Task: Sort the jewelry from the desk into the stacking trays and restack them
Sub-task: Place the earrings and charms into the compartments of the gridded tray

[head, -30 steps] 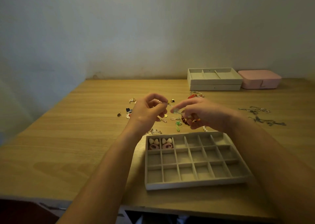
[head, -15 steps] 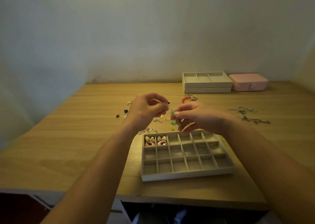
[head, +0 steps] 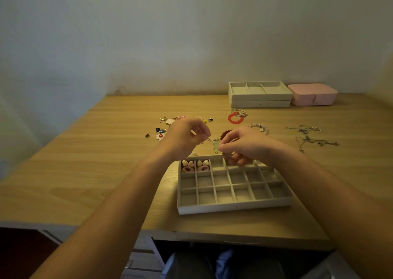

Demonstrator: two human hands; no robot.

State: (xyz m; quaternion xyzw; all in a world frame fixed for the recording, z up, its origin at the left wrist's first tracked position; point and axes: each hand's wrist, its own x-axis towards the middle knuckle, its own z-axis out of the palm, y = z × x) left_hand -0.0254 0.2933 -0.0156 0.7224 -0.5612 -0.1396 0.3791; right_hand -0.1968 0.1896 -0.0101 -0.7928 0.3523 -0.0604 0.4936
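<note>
Pinching one green earring: left hand, right hand.

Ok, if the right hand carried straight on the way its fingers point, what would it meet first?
Probably the left hand, facing the right hand across the small green charm both seem to pinch; depth unclear.

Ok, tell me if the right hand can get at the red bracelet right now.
Probably not yet: the right hand pinches a small green piece together with the left hand. The red bracelet lies unobstructed just beyond it.
</note>
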